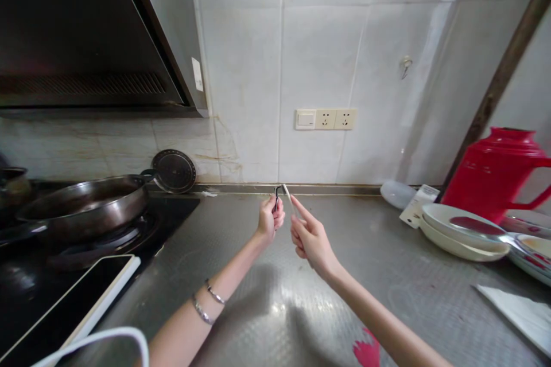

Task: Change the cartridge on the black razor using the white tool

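My left hand (271,219) is closed around a small dark clip-like object (276,195) that sticks up above the fingers; two bracelets circle that forearm. My right hand (309,236) pinches a thin white stick-like object (287,197) between thumb and forefinger, its tip meeting the dark object. Both hands are raised together above the steel counter (267,309), close to the back wall. What exactly the two small objects are I cannot make out.
A pan (81,203) sits on the black stove at left beside a round lid (174,171). A tablet (69,304) with a white cable lies at the front left. White plates (462,234), a spoon, a red thermos (495,172) and a paper sheet (516,312) are at right.
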The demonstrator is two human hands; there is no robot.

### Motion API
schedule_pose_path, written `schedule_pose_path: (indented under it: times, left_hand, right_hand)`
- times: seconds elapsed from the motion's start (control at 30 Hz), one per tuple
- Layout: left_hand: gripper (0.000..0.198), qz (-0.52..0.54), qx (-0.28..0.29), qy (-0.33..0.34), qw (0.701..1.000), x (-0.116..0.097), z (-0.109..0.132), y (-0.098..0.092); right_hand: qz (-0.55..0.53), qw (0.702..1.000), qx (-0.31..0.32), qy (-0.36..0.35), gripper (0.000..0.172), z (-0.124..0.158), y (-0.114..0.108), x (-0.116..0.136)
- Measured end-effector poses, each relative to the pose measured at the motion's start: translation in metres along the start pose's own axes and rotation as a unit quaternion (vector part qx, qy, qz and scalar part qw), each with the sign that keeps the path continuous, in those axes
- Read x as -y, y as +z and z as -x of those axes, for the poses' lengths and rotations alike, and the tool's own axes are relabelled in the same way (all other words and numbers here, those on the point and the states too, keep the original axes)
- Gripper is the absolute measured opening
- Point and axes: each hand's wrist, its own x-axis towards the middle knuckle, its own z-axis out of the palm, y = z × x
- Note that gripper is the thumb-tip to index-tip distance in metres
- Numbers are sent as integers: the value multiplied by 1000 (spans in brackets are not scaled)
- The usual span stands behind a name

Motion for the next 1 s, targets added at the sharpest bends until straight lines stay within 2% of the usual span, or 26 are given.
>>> schedule_pose_path:
  times: [0.33, 0.53, 0.63, 0.8, 1.0]
  left_hand:
    - [43, -12, 6, 8, 1000, -1, 0, -1]
    - [44, -28, 5, 9, 1000, 1, 0, -1]
    - [44, -55, -3, 15, 998, 2, 0, 0]
    - [41, -73, -25, 14, 997, -2, 0, 1]
    - [42, -96, -30, 24, 995, -3, 2, 5]
  right_hand:
    - [5, 1000, -3, -8, 66, -1, 5, 3]
    - [35, 999, -19, -24, 63, -2, -3, 1]
    - [44, 998, -33, -36, 63, -4, -5, 0]
    - [48, 999, -12, -17, 62, 4, -1, -6]
    - [35, 997, -45, -48, 63, -3, -1, -1]
